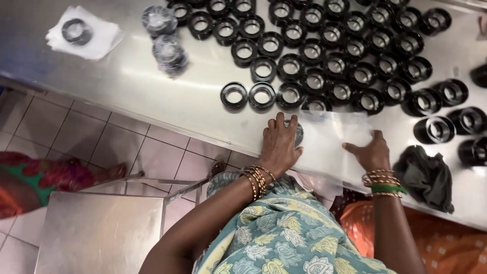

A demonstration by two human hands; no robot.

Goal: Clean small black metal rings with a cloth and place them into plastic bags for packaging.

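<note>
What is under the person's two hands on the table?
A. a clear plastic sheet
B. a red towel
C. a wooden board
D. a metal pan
A: the left hand and right hand both press on a clear plastic sheet beside the black rings.

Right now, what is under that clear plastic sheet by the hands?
Under the plastic sheet the steel table shows through. The left hand presses a black ring at its edge; most of that ring is covered. The right hand holds the sheet flat.

The rings [290, 66] were black on a silver-grey tabletop [152, 86]; the cloth [426, 175] was dark grey, the paper sheets [96, 38] white, the floor tiles [116, 147] pale.
</note>
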